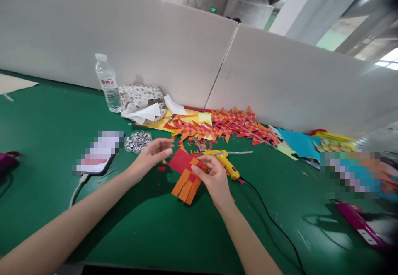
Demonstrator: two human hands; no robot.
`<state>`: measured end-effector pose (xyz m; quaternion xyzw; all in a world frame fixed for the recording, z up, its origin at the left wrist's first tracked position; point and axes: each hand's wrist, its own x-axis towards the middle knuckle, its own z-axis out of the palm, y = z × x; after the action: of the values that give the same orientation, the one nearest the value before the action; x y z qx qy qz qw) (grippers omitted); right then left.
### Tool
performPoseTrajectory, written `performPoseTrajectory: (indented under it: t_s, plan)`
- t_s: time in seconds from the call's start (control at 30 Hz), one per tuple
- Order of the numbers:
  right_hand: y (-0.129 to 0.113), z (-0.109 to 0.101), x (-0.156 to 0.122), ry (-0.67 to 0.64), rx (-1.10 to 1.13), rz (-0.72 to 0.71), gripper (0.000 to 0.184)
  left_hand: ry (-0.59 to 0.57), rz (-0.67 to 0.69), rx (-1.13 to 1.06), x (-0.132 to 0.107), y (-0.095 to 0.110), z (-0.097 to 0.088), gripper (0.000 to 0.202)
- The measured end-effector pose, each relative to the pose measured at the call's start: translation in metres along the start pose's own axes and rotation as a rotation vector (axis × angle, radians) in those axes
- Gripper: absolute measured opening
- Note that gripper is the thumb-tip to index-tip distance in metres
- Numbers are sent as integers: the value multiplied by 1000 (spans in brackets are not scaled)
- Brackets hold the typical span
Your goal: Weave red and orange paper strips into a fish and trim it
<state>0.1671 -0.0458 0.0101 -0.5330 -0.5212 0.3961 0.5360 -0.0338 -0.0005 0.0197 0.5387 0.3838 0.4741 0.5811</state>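
My right hand (pixel 215 177) pinches a piece of woven paper, with orange strips (pixel 185 187) hanging toward me and a red sheet (pixel 180 161) on its left side. Where the strips cross, a small red and orange check shows. My left hand (pixel 157 154) is raised just left of the red sheet, its fingers curved and apart with nothing visible in them. Right behind my right hand lies a yellow hot glue gun (pixel 230 165). Scissors (pixel 199 144) rest among red and orange paper scraps just beyond the sheet.
Several woven paper fish (pixel 242 124) are piled along the grey partition (pixel 174 51). A dish of googly eyes (pixel 138 141), a phone (pixel 101 153) on a cable, a water bottle (pixel 108 83) and a tissue pouch (pixel 141 99) stand left. A black cord (pixel 273 215) crosses the green table at right.
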Motion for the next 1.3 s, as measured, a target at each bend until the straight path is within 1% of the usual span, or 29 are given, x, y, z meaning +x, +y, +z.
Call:
performPoseTrajectory:
  t_s: [0.07, 0.1, 0.13, 0.17, 0.2, 0.27, 0.37, 0.47, 0.67, 0.87, 0.97, 1.03, 1.1, 1.17, 1.23, 1.3]
  plan:
    - [-1, 6, -8, -82, -11, 28, 30, -223, -51, 105, -4, 1, 3, 47]
    - [-3, 8, -11, -118, -12, 46, 31, -302, -83, 161, -6, 1, 4, 51]
    - [-4, 9, -13, -148, -13, 65, 32, -357, -117, 214, -7, 0, 5, 53]
    - [-4, 10, -15, -167, -17, 81, 33, -387, -138, 261, -8, 0, 5, 53]
    - [-5, 11, -16, -176, -23, 91, 35, -393, -143, 292, -8, -1, 4, 52]
    - [-4, 11, -16, -171, -36, 102, 37, -361, -116, 309, -7, -5, 4, 47]
    - [-2, 11, -14, -158, -61, 90, 29, -306, -85, 311, -4, -9, 4, 44]
    - [1, 11, -12, -162, -109, 64, 23, -317, -95, 326, -4, -11, 5, 42]
    - [4, 10, -11, -173, -199, 69, 24, -311, -119, 377, -5, -10, 5, 42]
    - [6, 9, -10, -197, -219, 60, 24, -348, -131, 294, -2, -12, 2, 37]
    - [5, 11, -11, -185, -162, 84, 24, -319, -157, 230, -1, -14, 3, 37]
    - [3, 12, -12, -189, -77, 133, 30, -273, -192, 157, -1, -14, 5, 37]
    - [1, 13, -13, -200, 14, 187, 44, -211, -214, 98, -2, -14, 6, 37]
    - [0, 12, -13, -198, 77, 218, 54, -161, -217, 67, -2, -13, 7, 37]
    - [-1, 11, -12, -174, 116, 218, 56, -160, -214, 57, -3, -13, 7, 39]
    - [-1, 10, -10, -137, 150, 204, 57, -197, -227, 53, -3, -13, 8, 44]
